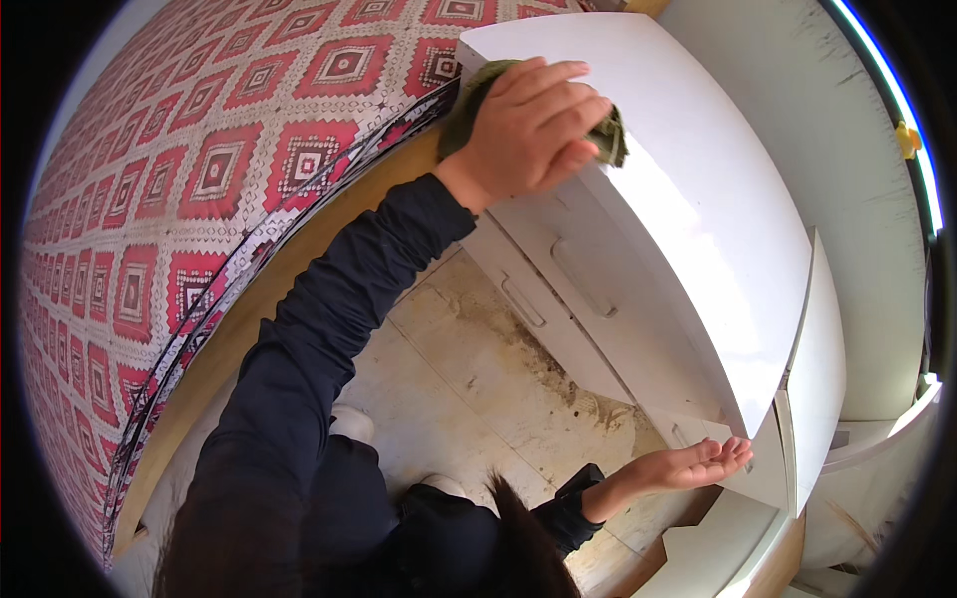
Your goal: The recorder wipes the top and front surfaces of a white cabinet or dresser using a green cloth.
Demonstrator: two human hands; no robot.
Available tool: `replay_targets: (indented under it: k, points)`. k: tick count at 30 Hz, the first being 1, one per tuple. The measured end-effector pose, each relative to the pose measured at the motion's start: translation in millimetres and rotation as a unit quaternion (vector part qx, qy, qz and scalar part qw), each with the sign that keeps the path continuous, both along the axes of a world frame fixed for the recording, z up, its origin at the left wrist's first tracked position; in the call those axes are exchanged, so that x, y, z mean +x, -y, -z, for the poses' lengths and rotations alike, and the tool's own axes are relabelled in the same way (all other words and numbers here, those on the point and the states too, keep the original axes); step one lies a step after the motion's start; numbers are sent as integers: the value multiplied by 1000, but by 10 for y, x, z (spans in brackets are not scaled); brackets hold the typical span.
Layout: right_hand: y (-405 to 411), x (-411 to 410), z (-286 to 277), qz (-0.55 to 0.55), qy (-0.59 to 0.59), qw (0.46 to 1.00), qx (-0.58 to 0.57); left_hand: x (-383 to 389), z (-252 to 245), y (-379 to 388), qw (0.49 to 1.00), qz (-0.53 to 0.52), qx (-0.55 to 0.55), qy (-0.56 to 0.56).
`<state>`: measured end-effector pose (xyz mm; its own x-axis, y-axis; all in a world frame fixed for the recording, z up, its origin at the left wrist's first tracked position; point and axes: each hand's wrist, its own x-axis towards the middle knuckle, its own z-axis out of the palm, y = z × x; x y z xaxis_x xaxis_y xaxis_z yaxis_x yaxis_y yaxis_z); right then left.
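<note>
My left hand [527,127] is on a dark green cloth [614,142] at the far left corner of a white cabinet top [695,179]. Its fingers reach over the cloth, and part of the cloth hangs over the cabinet's front edge. My right hand [706,463] is palm up with slightly curled fingers, holding nothing, beside the near corner of the same top. Whether its fingertips touch that corner I cannot tell.
A bed with a red and white patterned cover [224,164] stands at the left. The cabinet's front has drawers with metal handles [579,280]. Below lies a stained tiled floor [478,374], with my shoes on it. A pale wall [845,172] rises at the right.
</note>
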<state>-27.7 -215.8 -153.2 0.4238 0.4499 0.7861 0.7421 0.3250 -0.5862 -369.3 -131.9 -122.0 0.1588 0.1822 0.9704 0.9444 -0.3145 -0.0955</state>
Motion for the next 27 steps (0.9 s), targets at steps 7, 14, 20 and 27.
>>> replay_targets:
  k: [7, 14, 20, 27]
  points:
    - [128, 65, -101, -17, -20, 1000, 3, 168, -42, 77, 995, -34, -50, 79]
    - [134, -10, -75, -47, -57, 997, 11, 1434, -111, 301, 986, 97, -136, 3]
    - [191, 95, 193, -49, -39, 998, -3, 1222, -133, 274, 976, 185, -111, 11]
    - [188, 65, 239, -54, -41, 998, 4, 336, -172, 81, 982, 90, -71, 152]
